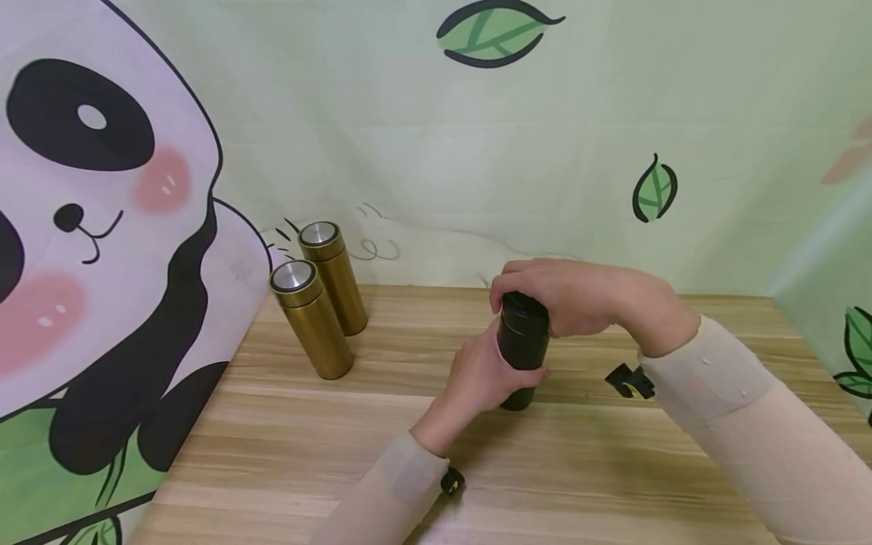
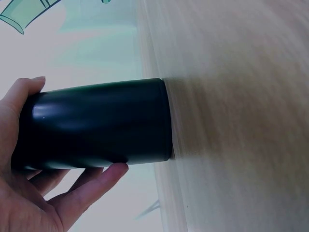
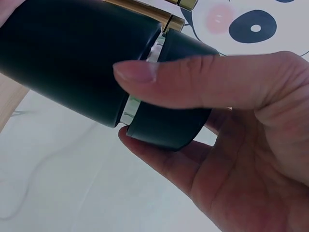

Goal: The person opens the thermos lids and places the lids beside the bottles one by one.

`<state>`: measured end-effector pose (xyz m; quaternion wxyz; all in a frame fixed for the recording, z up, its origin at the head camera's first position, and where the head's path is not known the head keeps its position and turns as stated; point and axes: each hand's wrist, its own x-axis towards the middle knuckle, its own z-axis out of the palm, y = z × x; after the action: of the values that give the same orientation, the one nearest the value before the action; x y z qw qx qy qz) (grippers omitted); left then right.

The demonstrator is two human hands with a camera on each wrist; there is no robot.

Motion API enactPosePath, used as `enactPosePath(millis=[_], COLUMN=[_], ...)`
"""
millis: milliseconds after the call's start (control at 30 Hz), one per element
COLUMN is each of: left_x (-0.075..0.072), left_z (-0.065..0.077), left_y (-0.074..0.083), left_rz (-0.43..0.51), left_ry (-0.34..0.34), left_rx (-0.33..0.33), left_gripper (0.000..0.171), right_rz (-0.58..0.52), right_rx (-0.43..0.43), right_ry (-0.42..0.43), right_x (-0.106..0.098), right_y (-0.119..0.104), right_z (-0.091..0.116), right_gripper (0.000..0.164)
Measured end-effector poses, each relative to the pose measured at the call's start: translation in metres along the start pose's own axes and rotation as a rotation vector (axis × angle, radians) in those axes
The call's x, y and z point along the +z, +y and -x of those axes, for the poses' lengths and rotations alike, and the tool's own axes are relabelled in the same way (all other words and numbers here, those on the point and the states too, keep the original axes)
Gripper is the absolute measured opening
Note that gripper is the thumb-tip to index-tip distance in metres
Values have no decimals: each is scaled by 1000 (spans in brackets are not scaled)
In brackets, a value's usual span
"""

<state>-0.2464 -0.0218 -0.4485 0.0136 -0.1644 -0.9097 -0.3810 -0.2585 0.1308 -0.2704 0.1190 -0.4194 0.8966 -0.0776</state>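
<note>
A black thermos bottle [image 1: 523, 350] stands roughly upright, its base against the wooden tabletop in the left wrist view. My left hand [image 1: 480, 369] wraps round the bottle's body from the left, with the thumb across the near side. From above, my right hand [image 1: 582, 297] grips the black lid [image 3: 166, 126], thumb on one side and fingers on the other. Between lid and body a shiny silver band [image 3: 130, 108] shows in the right wrist view. The tip of the right thumb reaches over this band onto the body.
Two gold thermos bottles with silver-topped lids stand at the left, one nearer [image 1: 316, 333] and one behind it [image 1: 341, 280]. The wooden table [image 1: 545, 484] ends at a pale green cloth backdrop [image 1: 409, 151] with a panda and leaves printed on it.
</note>
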Motion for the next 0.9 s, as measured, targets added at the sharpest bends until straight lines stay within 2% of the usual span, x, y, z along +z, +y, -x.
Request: enactPosePath(millis=[133, 200, 500, 633, 900], left_x=[0, 0, 0, 0, 0], left_z=[0, 1, 0, 0, 0], left_y=[0, 1, 1, 1, 3], left_rz=[-1, -7, -13, -22, -8], left_ry=[5, 6, 6, 0, -1], left_rx=[1, 8, 4, -5, -40], left_gripper=[81, 82, 82, 81, 81], right_rz=[-20, -32, 35, 77, 95], right_rx=[37, 73, 302, 343, 397], right_ry=[-27, -38, -40, -25, 17], right_x=[-1, -1, -3, -4, -5], right_y=[-1, -2, -10, -13, -20], right_z=[2, 2, 3, 3, 2], right_gripper=[80, 84, 82, 74, 73])
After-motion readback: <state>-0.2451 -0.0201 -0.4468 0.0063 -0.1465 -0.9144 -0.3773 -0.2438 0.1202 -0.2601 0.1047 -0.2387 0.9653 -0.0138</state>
